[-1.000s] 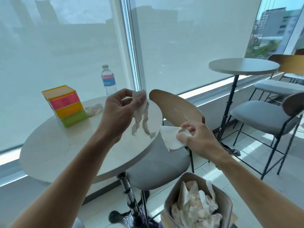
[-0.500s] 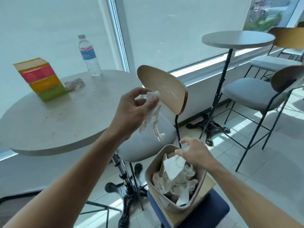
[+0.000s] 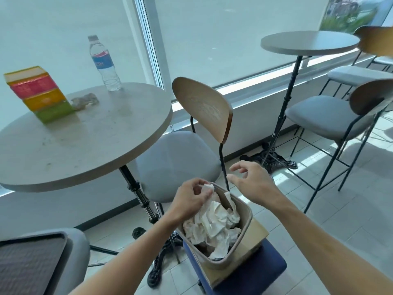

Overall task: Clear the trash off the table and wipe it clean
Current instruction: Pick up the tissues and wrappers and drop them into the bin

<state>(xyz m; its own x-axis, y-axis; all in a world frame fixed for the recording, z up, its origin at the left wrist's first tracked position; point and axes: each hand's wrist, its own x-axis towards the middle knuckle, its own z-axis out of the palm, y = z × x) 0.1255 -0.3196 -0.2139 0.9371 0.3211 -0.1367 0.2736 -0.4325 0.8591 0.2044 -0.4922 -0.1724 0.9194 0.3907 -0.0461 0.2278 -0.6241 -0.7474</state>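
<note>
My left hand [image 3: 191, 196] pinches a crumpled white tissue [image 3: 207, 188] at the near rim of a tan trash bin [image 3: 244, 228] stuffed with white paper. The bin sits on a blue stool. Just beyond the bin's far rim, my right hand [image 3: 248, 180] hovers with fingers spread and nothing in it. The round grey table [image 3: 80, 137] on the left shows smudges and carries a crumpled clear wrapper [image 3: 85, 101], a water bottle [image 3: 105, 64] and a stack of colourful boxes [image 3: 40, 93].
A wooden-backed chair with a grey seat [image 3: 178, 160] stands between the table and the bin. A second round table [image 3: 309, 42] and more chairs [image 3: 331, 116] are at the right. A dark tray on a grey seat [image 3: 29, 265] is at the lower left.
My left hand has come down from above the chair seat to the bin's rim with the tissue. My right hand let its white napkin drop into the bin and rose, fingers spread.
</note>
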